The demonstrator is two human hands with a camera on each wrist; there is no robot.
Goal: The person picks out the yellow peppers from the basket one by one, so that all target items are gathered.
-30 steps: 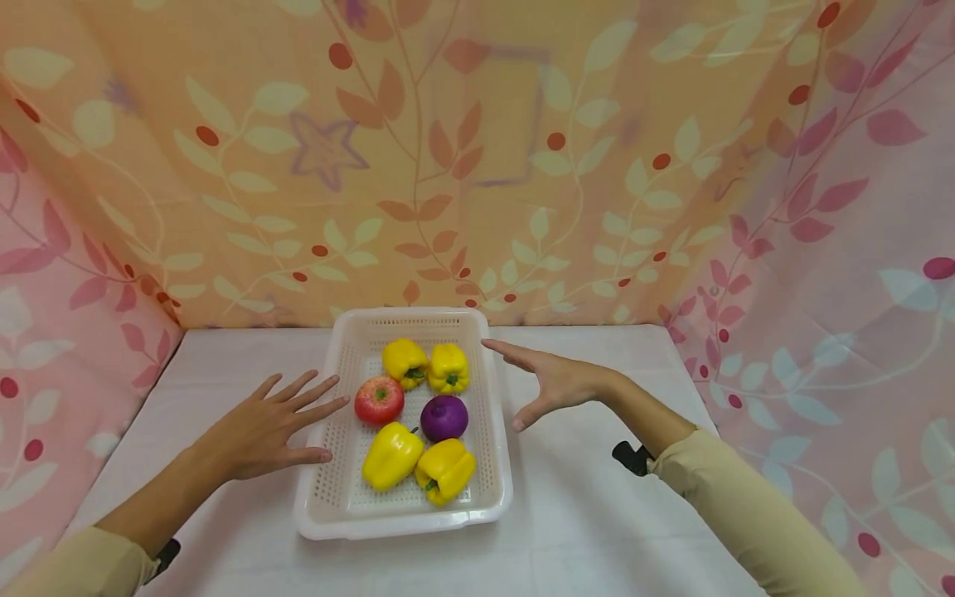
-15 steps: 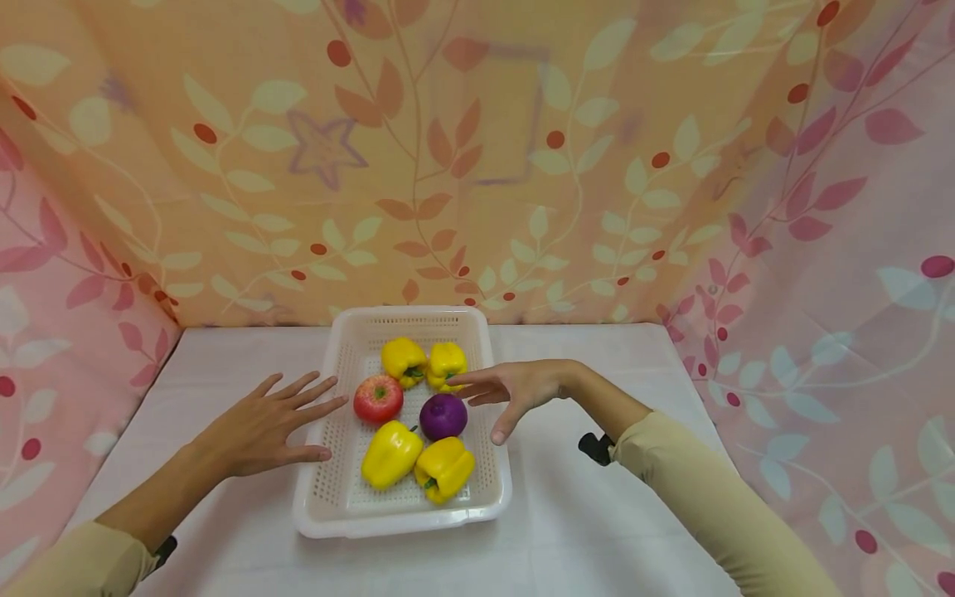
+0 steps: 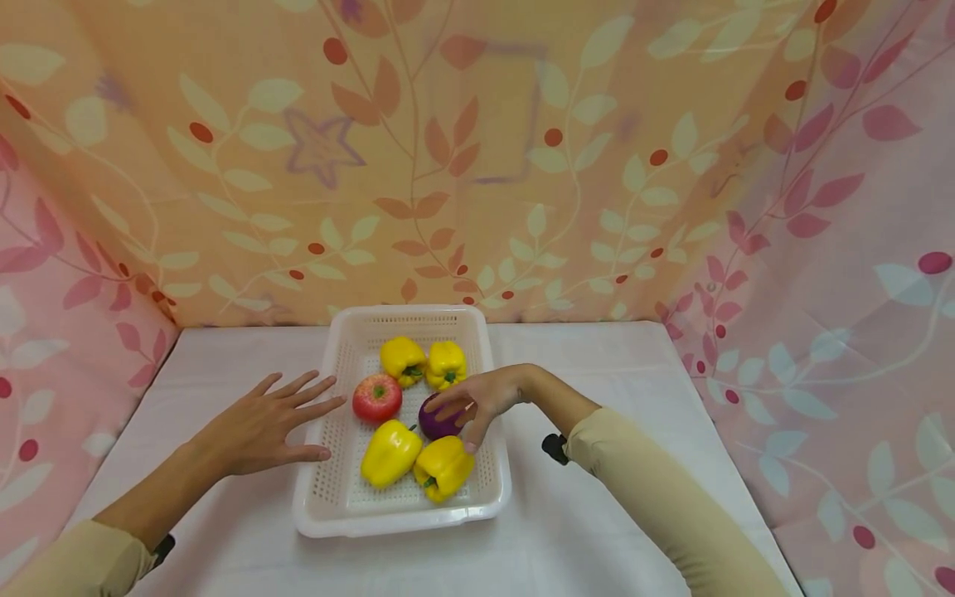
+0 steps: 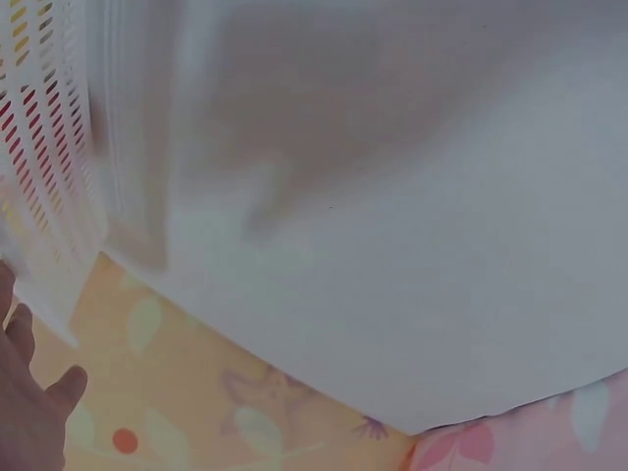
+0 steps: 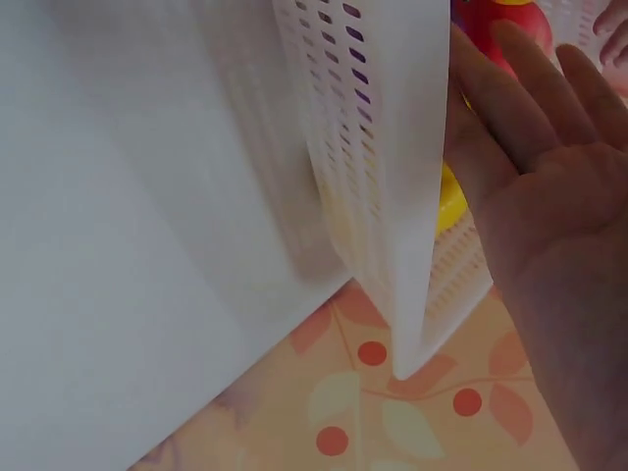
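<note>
My right hand is over the right side of a white perforated plastic basket, its fingers extended across a round purple onion and partly hiding it. The right thumb points down by the onion's right side. In the right wrist view the fingers look long and mostly straight, reaching past the basket rim. Spread wide and holding nothing, my left hand hovers at the basket's left rim. Close to its fingertips, a red apple lies in the basket.
Yellow bell peppers share the basket: one front left, one front right, others at the back. A white cloth covers the table beneath. Leaf-patterned curtains enclose the back and both sides.
My right hand has moved left from outside the basket's right rim to over the purple onion, its fingers coming down in front of it. The left hand and basket stay put.
</note>
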